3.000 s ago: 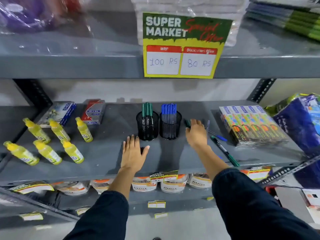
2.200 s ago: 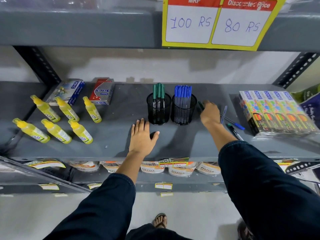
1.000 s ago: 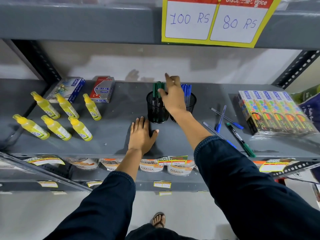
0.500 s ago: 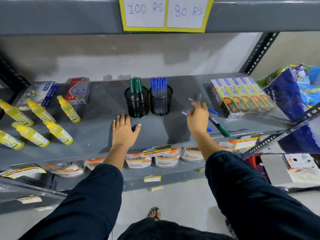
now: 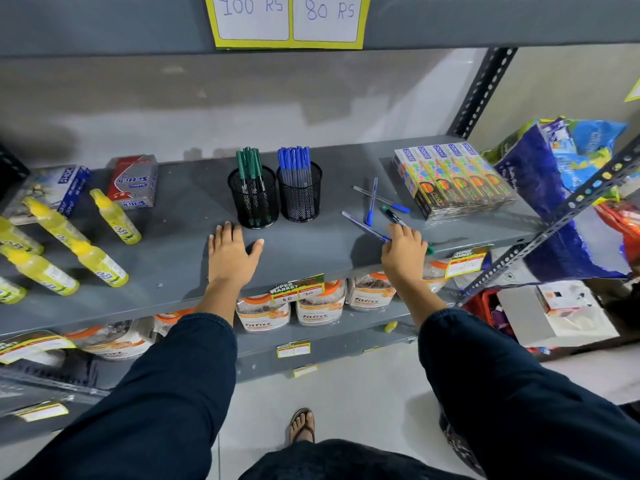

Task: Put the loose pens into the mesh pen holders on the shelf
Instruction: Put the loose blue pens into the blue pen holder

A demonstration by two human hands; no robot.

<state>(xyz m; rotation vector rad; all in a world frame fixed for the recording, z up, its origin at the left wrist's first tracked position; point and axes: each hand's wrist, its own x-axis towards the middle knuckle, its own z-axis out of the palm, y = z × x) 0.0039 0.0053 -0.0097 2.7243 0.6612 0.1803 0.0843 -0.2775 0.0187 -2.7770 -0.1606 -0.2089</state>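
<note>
Left hand (image 5: 230, 252): lying flat, grip open, on shelf (image 5: 180, 258), at 7 o'clock of green-pen holder (image 5: 254, 197).
Right hand (image 5: 403, 254): fingers touching blue pen (image 5: 363, 226); grip unclear.

Matt grey painted metal shelf (image 5: 180, 258); two black wire-mesh pen holders (image 5: 254, 199); glossy, likely plastic loose pens (image 5: 371, 202); shiny film-wrapped boxes (image 5: 453, 178); translucent yellow plastic bottles (image 5: 114, 216).

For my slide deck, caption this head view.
Right hand reaches loose pens beside two mesh holders; left hand rests flat.
</note>
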